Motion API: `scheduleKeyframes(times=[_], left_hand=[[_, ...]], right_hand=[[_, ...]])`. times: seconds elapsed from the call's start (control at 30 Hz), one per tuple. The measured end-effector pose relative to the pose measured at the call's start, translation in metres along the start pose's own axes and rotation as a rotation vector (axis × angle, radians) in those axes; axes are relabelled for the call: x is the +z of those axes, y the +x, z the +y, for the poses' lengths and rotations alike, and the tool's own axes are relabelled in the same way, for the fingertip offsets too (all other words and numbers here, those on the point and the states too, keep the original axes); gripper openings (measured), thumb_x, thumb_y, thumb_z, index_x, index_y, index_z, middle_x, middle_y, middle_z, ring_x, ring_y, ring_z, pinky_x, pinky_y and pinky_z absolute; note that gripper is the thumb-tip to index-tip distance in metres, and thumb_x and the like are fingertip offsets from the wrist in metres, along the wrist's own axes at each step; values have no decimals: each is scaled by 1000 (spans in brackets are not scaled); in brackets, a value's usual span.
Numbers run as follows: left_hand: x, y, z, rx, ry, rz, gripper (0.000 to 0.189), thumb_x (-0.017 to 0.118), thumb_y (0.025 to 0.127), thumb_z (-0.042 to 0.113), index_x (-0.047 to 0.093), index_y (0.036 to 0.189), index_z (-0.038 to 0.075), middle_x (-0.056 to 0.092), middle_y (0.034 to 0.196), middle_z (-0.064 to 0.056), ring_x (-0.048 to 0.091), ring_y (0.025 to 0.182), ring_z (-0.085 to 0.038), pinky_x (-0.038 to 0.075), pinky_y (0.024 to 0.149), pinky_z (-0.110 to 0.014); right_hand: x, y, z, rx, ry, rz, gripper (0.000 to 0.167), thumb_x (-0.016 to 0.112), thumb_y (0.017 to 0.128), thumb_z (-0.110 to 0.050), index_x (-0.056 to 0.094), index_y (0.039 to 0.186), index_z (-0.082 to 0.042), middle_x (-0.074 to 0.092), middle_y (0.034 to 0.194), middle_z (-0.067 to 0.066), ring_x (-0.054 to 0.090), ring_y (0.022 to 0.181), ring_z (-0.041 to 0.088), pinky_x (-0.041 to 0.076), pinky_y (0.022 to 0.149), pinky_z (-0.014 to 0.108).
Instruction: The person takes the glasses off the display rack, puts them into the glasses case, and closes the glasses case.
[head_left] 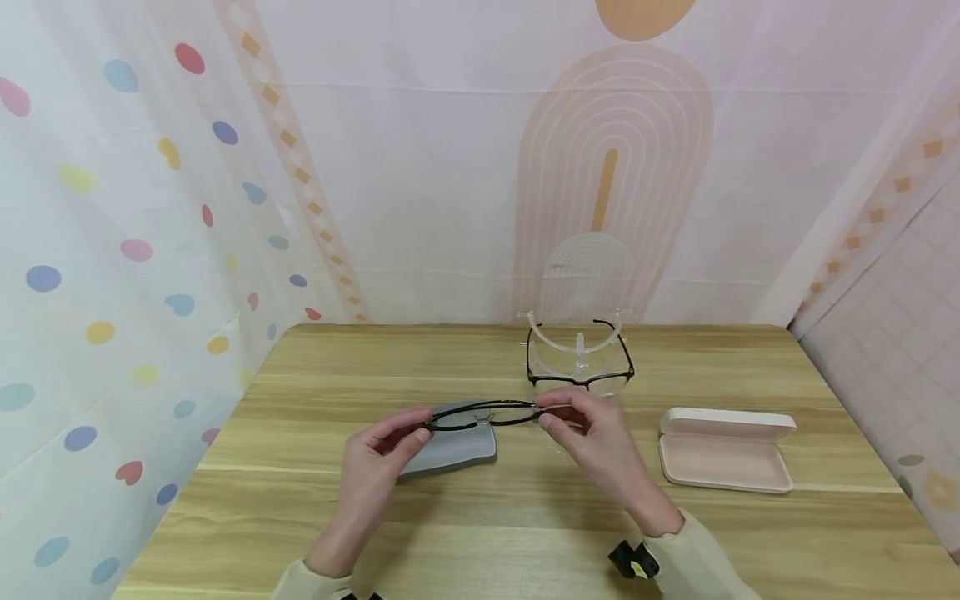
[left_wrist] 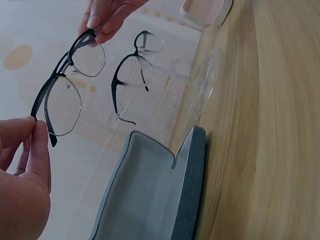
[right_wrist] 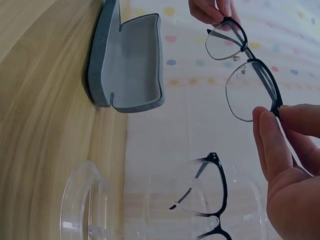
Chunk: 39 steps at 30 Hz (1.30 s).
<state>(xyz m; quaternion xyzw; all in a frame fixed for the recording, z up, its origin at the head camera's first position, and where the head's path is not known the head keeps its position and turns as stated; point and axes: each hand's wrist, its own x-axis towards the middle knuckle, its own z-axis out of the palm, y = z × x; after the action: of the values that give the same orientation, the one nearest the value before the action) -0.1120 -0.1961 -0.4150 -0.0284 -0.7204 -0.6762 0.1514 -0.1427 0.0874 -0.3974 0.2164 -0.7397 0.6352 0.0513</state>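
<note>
A pair of black-browed eyeglasses [head_left: 512,419] with thin lower rims is held up level between both hands, its temples folded. My left hand [head_left: 377,457] pinches one end of the frame between thumb and fingers. At the opposite end, my right hand [head_left: 597,442] grips the other corner the same way. Beneath and behind the glasses lies an open grey glasses case [head_left: 457,450], partly hidden in the head view by the left hand and the glasses. The left wrist view shows the grey case's bare lining [left_wrist: 142,185].
A clear display stand [head_left: 580,343] behind the right hand carries a second pair of black glasses [head_left: 632,367]. To the right, an open pale pink glasses case [head_left: 726,463] rests on the wooden table [head_left: 300,517]. A patterned curtain [head_left: 435,167] hangs behind the table's far edge.
</note>
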Motion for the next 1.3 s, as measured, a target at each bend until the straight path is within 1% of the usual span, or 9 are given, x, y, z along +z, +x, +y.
scheduleKeyframes(times=[0.13, 0.2, 0.3, 0.5, 0.63, 0.8, 0.97, 1.2, 1.3], left_hand=[[-6, -1, -1, -14, 7, 22, 20, 76, 88, -7, 78, 109, -3, 75, 111, -2, 71, 96, -9, 58, 83, -20], [-9, -1, -2, -10, 9, 27, 21, 76, 88, -8, 77, 109, -5, 75, 110, -2, 72, 96, -9, 58, 84, -20], [-13, -2, -5, -10, 31, 33, 21, 77, 88, -7, 76, 109, -7, 76, 109, 1, 72, 96, -9, 57, 84, -20], [-19, -3, -9, -4, 55, 56, 20, 78, 88, -6, 78, 108, -4, 76, 108, 2, 72, 98, -8, 57, 83, -19], [-23, -4, -11, -9, 44, 70, 20, 77, 88, -7, 77, 108, -7, 76, 107, 2, 72, 96, -9, 57, 83, -19], [-26, -4, -12, -45, 59, 89, 21, 78, 88, -5, 76, 109, -8, 77, 105, 4, 72, 92, -8, 57, 79, -18], [-29, -5, -12, -83, 81, 114, 21, 80, 89, 1, 77, 108, -8, 78, 98, 3, 72, 87, -7, 57, 75, -18], [-35, -5, -17, -107, 114, 138, 19, 81, 89, 3, 77, 105, -7, 77, 92, 1, 71, 83, -7, 58, 74, -19], [-39, -6, -19, -132, 152, 142, 17, 81, 89, 3, 78, 104, -5, 77, 91, 3, 71, 83, -7, 58, 74, -19]], right_hand=[[7, 1, 1, 27, -17, -8, 21, 72, 96, -2, 72, 117, 1, 71, 114, 18, 72, 100, 21, 59, 88, 26], [10, 1, 2, 40, -25, -9, 21, 72, 96, -3, 72, 117, 0, 72, 112, 16, 73, 99, 21, 59, 87, 26], [15, 2, 3, 59, -30, -7, 20, 71, 97, -4, 73, 116, -2, 73, 110, 13, 73, 97, 20, 59, 86, 26], [23, 4, 7, 81, -26, -10, 19, 71, 98, -4, 73, 116, 0, 73, 106, 11, 74, 96, 21, 60, 85, 26], [28, 6, 10, 84, -45, -22, 19, 70, 98, -6, 73, 116, 0, 76, 102, 11, 74, 95, 20, 59, 84, 25], [33, 9, 14, 82, -79, -18, 16, 72, 98, -7, 75, 113, -4, 76, 99, 8, 72, 93, 20, 59, 84, 25], [38, 11, 19, 80, -97, 5, 15, 73, 97, -8, 76, 110, -4, 75, 98, 3, 70, 92, 19, 59, 83, 26], [49, 14, 29, 73, -114, 28, 10, 74, 96, -6, 78, 105, -6, 74, 94, 0, 70, 87, 14, 59, 79, 26], [54, 14, 33, 66, -127, 32, 9, 74, 95, -5, 78, 103, -7, 75, 92, -1, 69, 85, 12, 59, 78, 25]])
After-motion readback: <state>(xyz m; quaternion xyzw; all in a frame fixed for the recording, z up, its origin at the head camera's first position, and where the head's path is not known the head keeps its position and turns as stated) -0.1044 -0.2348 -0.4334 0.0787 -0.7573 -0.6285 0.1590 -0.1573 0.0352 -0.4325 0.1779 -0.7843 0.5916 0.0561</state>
